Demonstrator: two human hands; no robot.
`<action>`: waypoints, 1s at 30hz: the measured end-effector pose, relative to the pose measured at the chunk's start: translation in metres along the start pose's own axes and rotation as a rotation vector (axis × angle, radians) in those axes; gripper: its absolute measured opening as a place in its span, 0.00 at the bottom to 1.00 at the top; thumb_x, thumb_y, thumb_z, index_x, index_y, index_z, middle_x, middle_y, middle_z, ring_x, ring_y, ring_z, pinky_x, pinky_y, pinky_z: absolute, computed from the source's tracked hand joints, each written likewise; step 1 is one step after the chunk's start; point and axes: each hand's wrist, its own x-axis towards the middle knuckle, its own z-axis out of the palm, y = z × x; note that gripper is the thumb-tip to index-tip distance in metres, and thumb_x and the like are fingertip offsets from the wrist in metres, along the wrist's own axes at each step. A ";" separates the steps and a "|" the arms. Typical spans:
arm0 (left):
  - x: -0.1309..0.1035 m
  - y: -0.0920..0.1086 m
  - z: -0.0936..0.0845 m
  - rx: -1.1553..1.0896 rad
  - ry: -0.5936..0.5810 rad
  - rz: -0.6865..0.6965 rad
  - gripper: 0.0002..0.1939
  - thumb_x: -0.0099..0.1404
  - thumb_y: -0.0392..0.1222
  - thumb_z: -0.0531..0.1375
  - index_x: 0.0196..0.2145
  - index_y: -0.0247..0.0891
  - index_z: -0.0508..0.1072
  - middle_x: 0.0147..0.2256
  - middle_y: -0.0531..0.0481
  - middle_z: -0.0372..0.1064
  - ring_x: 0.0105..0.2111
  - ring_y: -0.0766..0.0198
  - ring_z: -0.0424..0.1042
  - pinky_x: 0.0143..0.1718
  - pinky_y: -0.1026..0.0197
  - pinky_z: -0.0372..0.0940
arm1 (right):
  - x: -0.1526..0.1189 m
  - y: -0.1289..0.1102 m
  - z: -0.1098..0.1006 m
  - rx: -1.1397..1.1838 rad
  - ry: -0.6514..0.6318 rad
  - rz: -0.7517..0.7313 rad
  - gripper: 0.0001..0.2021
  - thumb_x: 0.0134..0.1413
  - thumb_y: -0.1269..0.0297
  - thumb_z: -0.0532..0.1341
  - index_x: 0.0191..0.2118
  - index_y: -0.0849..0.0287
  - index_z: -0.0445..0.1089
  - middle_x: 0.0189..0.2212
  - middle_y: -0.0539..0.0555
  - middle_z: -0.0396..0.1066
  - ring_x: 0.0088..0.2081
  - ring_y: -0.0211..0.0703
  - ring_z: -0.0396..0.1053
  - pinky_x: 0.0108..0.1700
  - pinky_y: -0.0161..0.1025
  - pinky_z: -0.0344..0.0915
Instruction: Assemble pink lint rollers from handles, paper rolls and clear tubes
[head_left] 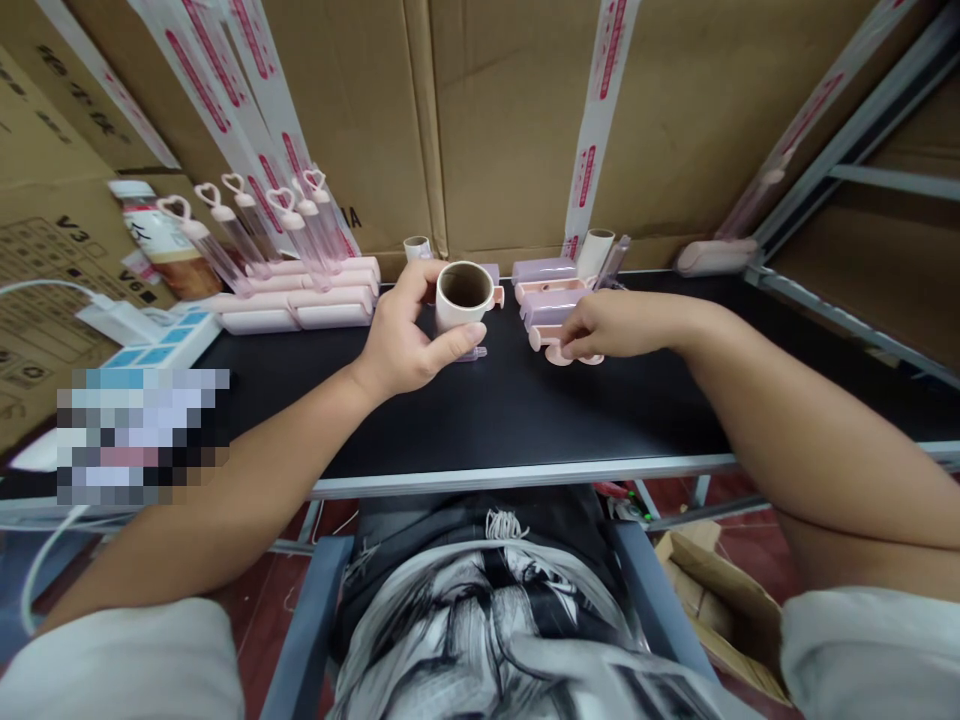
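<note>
My left hand (409, 335) is wrapped round a white paper roll (452, 318) with a brown cardboard core. The roll stands tilted toward me, its open end up. Behind and under it, pale purple and pink plastic pieces are partly hidden. To the right, my right hand (600, 325) has its fingers pinched together on a small pink plastic part (559, 352) with rounded ends. Just behind those fingers lie purple plastic covers (551, 307) and a pink holder (544, 290). A second white roll (595, 252) stands upright beside a clear purple handle (617, 258).
Pink lint rollers (334, 310) with clear, heart-topped handles stand at the back left. A bottle (161, 235), a power strip (169, 340) and a blurred-out object (142, 435) are farther left. Another roller (718, 257) stands at the back right, near a metal frame (840, 315). Cardboard (502, 130) walls the back.
</note>
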 end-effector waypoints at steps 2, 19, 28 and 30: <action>0.001 0.002 0.000 -0.011 -0.006 0.012 0.32 0.67 0.70 0.65 0.54 0.42 0.71 0.49 0.44 0.77 0.47 0.52 0.79 0.52 0.49 0.72 | 0.003 -0.002 0.004 -0.019 -0.032 -0.026 0.14 0.59 0.51 0.64 0.31 0.56 0.78 0.27 0.52 0.78 0.30 0.45 0.72 0.38 0.42 0.61; 0.002 0.011 0.000 0.049 -0.096 -0.007 0.32 0.63 0.69 0.67 0.51 0.40 0.75 0.45 0.45 0.80 0.43 0.54 0.78 0.48 0.52 0.72 | 0.009 -0.022 0.019 -0.248 0.070 0.088 0.18 0.57 0.46 0.68 0.30 0.56 0.70 0.27 0.53 0.74 0.28 0.44 0.65 0.33 0.42 0.51; 0.001 0.013 -0.001 0.067 -0.175 -0.048 0.32 0.63 0.68 0.67 0.52 0.39 0.77 0.48 0.43 0.81 0.46 0.53 0.79 0.50 0.53 0.72 | -0.016 -0.023 0.002 0.035 0.021 -0.191 0.16 0.57 0.49 0.69 0.31 0.55 0.68 0.28 0.49 0.72 0.29 0.41 0.65 0.35 0.40 0.58; 0.000 0.014 0.000 0.040 -0.207 -0.056 0.32 0.64 0.67 0.67 0.54 0.39 0.77 0.52 0.42 0.80 0.50 0.51 0.79 0.54 0.52 0.72 | -0.023 -0.024 -0.001 0.269 0.078 -0.308 0.17 0.57 0.46 0.71 0.38 0.54 0.72 0.32 0.50 0.74 0.31 0.41 0.68 0.35 0.39 0.62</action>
